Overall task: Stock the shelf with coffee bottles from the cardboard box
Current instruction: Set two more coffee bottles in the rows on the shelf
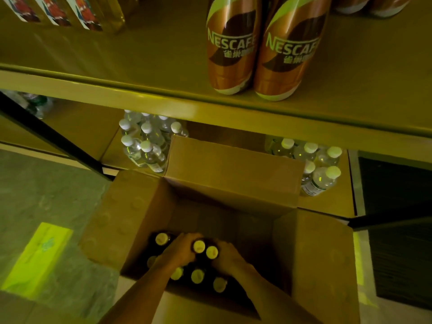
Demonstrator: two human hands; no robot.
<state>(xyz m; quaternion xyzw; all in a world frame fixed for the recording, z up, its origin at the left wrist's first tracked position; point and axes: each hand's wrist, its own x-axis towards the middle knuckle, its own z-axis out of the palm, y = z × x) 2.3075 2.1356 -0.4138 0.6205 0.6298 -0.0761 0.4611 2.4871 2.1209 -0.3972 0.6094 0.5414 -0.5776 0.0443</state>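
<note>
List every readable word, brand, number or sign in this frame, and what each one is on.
"NESCAFE": left coffee bottle on the shelf; last letter cut at the label's curve.
"NESCAFE": right coffee bottle, same.
Chinese characters under each logo: too blurred to read.
Water bottles, top-left cartons, floor sticker: print unreadable.
Box: no text visible.

Single head cam, steep down-forward view: open cardboard box (233, 174) near below, shelf (163, 106) close ahead.
</note>
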